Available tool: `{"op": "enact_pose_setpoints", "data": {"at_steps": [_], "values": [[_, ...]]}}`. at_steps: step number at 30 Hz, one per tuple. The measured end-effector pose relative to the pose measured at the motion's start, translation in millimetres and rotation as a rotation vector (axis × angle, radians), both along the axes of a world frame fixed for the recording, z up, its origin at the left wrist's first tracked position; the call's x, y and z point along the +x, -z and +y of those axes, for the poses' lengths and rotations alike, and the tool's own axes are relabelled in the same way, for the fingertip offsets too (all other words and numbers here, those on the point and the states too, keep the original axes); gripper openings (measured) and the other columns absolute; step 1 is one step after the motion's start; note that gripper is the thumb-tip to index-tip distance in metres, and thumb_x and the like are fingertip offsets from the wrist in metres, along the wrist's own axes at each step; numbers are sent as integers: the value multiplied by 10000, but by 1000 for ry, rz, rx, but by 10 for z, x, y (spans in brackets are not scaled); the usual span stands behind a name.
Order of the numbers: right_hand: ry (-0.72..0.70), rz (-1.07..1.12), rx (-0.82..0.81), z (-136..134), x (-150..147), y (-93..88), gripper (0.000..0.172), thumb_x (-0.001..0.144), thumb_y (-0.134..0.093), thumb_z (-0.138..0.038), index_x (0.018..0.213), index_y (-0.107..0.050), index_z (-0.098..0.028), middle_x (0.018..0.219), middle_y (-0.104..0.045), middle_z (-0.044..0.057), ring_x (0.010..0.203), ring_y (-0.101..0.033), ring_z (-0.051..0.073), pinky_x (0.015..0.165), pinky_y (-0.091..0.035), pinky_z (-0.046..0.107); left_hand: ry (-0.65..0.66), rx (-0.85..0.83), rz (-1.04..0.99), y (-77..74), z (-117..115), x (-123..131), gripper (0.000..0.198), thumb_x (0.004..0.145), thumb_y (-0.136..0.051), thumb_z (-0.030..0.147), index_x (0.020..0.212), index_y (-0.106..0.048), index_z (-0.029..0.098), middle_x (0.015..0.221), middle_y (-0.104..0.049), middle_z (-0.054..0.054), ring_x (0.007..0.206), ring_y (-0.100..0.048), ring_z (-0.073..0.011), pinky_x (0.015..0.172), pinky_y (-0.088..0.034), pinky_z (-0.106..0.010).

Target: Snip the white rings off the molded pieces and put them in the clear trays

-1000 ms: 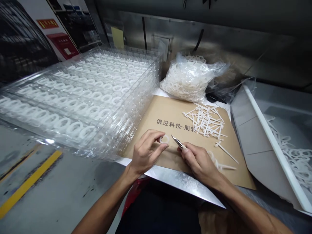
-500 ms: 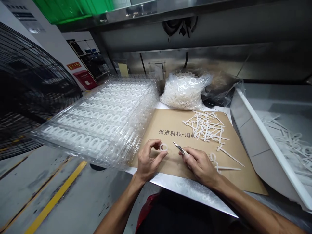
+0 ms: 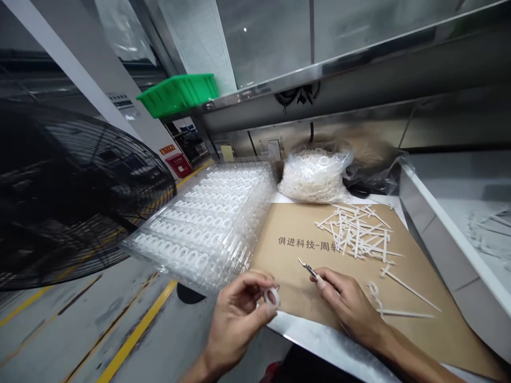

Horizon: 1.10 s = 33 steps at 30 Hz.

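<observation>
My left hand [image 3: 235,316] pinches a small white plastic ring [image 3: 272,297] between thumb and fingers, just off the near edge of the brown cardboard sheet [image 3: 295,276]. My right hand [image 3: 351,306] rests on the cardboard and grips small metal cutters [image 3: 308,269], tips pointing up and left, a short gap from the ring. A white ring-ended stick [image 3: 383,307] lies beside the right hand.
A stack of clear trays filled with white rings [image 3: 207,226] sits to the left. A plastic bag of rings [image 3: 315,175] and a pile of white sticks [image 3: 357,231] lie behind. A grey bin [image 3: 447,234] stands right, a black fan [image 3: 67,197] far left, a green crate [image 3: 178,93] on the shelf.
The camera has tilted up, showing the shelf and fan. My left hand has drawn the ring back toward me, off the cardboard's edge. The right hand keeps the cutters.
</observation>
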State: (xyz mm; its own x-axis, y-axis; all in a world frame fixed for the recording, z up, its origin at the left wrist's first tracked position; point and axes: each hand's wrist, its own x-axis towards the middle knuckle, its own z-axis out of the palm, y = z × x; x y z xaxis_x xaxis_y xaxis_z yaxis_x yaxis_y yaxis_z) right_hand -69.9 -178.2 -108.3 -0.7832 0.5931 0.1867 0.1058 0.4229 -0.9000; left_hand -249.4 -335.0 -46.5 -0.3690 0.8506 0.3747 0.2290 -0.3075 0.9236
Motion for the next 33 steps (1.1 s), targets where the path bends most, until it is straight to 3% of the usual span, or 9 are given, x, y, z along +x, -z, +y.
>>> {"op": "enact_pose_setpoints", "data": {"at_steps": [3, 6, 9, 12, 17, 21, 26, 30, 33], "values": [[3, 1, -21, 4, -5, -2, 370, 1043, -365, -448, 928, -619, -204, 829, -654, 26, 769, -609, 195, 718, -443, 300, 90, -56, -76, -379, -184, -119, 192, 813, -773, 186, 971, -689, 256, 893, -651, -42, 726, -646, -140, 635, -567, -249], [4, 6, -42, 2, -4, -3, 387, 1035, -365, -472, 953, -638, -210, 846, -681, 44, 790, -634, 216, 732, -470, 310, 63, -94, 31, -753, -194, -435, 148, 845, -742, 186, 980, -718, 239, 840, -678, -60, 737, -669, -162, 646, -578, -267], [24, 25, -72, -10, -13, 15, 404, 1022, -375, -502, 932, -648, -218, 829, -686, 49, 774, -640, 225, 727, -483, 313, -24, -96, 156, -1079, 120, -896, 153, 893, -694, 217, 1038, -742, 203, 855, -717, -89, 764, -695, -179, 687, -591, -297], [66, 63, -98, -31, -40, 45, 421, 1001, -393, -539, 905, -659, -227, 810, -686, 48, 762, -643, 229, 722, -484, 313, -106, -87, 340, -1294, 748, -1380, 236, 872, -718, 290, 1064, -741, 155, 890, -733, -101, 798, -695, -187, 718, -576, -308], [112, 104, -92, -39, -76, 84, 443, 983, -406, -568, 868, -671, -233, 770, -690, 44, 726, -650, 226, 687, -488, 308, -199, -209, 674, -1275, 1928, -1947, 364, 816, -706, 364, 1075, -720, 109, 952, -748, -103, 846, -678, -188, 777, -534, -286], [81, 70, -43, 11, -62, 100, 431, 995, -390, -537, 873, -661, -225, 762, -688, 46, 709, -651, 223, 676, -498, 308, -190, -314, 792, -1072, 2481, -2110, 208, 734, -722, 252, 890, -771, 124, 768, -735, -45, 744, -642, -172, 736, -480, -264], [0, 67, 24, 40, -33, 44, 369, 1015, -378, -445, 897, -638, -212, 787, -691, 47, 724, -658, 213, 686, -501, 305, -192, -384, 919, -1012, 2649, -2128, 184, 725, -687, 182, 871, -782, 121, 664, -692, -19, 683, -611, -166, 700, -435, -263], [34, 43, 53, -6, -15, -41, 313, 1016, -388, -375, 907, -631, -212, 822, -698, 44, 752, -659, 204, 696, -498, 305, -236, -359, 1006, -1179, 2594, -1997, 304, 801, -623, 187, 1063, -749, 98, 815, -737, -60, 762, -625, -174, 739, -445, -270], [3, -9, 238, -64, -5, -56, 234, 999, -407, -281, 990, -627, -200, 879, -704, 56, 792, -661, 198, 730, -502, 302, -191, -320, 1054, -1294, 2561, -1680, 287, 837, -607, 208, 1065, -741, 96, 901, -745, -82, 802, -624, -173, 777, -456, -276]]}}
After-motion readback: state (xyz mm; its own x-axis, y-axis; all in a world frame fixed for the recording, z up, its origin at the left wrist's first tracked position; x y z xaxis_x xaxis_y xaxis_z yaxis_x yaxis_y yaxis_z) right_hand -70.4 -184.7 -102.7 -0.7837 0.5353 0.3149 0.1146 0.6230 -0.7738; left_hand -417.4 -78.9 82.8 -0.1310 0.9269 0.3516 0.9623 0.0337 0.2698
